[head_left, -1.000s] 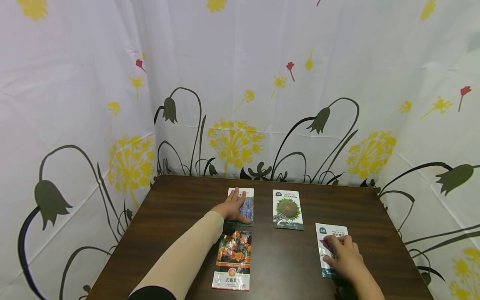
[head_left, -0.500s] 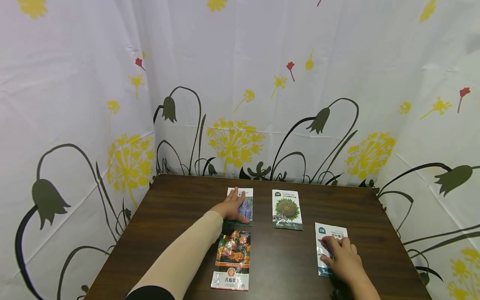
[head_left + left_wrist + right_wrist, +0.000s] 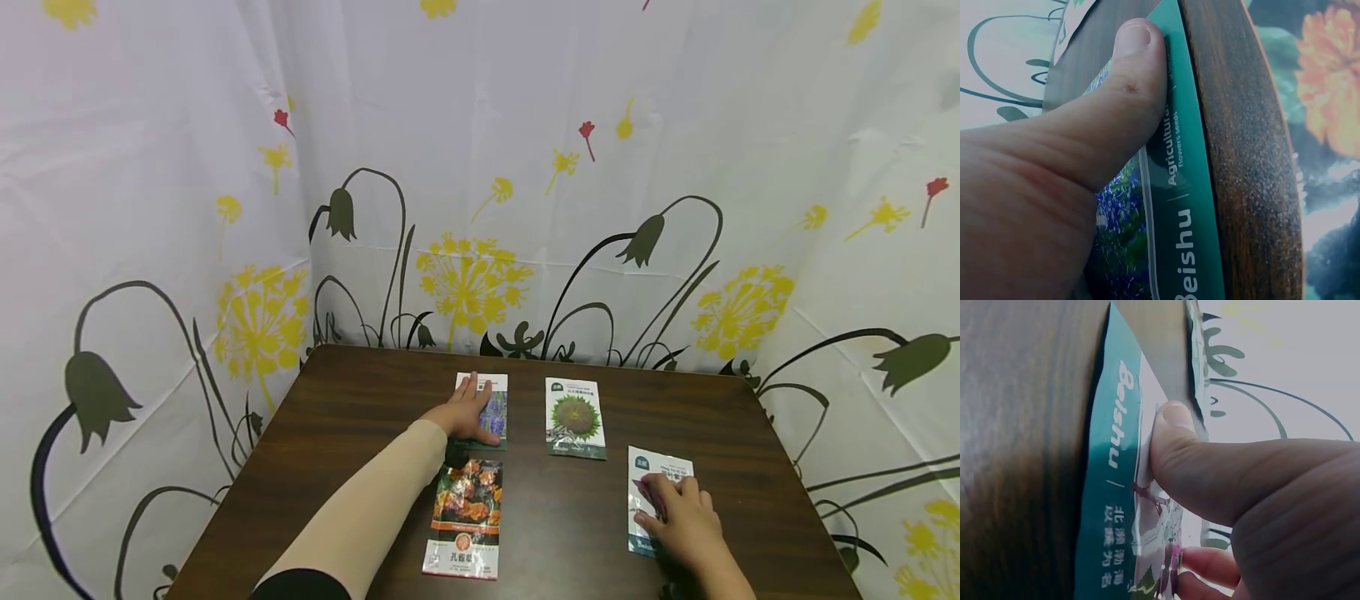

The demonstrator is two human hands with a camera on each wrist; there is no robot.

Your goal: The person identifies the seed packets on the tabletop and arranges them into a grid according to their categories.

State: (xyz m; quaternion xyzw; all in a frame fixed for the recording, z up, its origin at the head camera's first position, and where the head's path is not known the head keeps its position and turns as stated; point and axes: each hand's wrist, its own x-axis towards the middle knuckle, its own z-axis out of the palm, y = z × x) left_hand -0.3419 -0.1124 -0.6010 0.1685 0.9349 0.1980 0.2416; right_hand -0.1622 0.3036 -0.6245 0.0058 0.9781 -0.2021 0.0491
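My left hand (image 3: 461,415) rests with fingers spread on a seed packet with purple-blue flowers (image 3: 493,410) at the back of the table. In the left wrist view the thumb (image 3: 1135,81) lies flat across that packet's green lower band. At the right, my right hand (image 3: 686,518) pinches a white and teal seed packet (image 3: 658,462) with a dark purple leaf picture, lying on the table. The right wrist view shows the thumb (image 3: 1175,447) on its face, fingertips (image 3: 1210,565) on its far part, and the packet buckled between them.
A packet with a green-rimmed sunflower head (image 3: 576,417) lies between the hands, towards the back. An orange-flower packet (image 3: 465,518) lies in front of the left hand. The dark wooden table (image 3: 360,400) ends at a flower-printed curtain (image 3: 480,167).
My right hand has shifted slightly left, and the packet under it has slid a little left with it. The left hand and the other packets stay in place.
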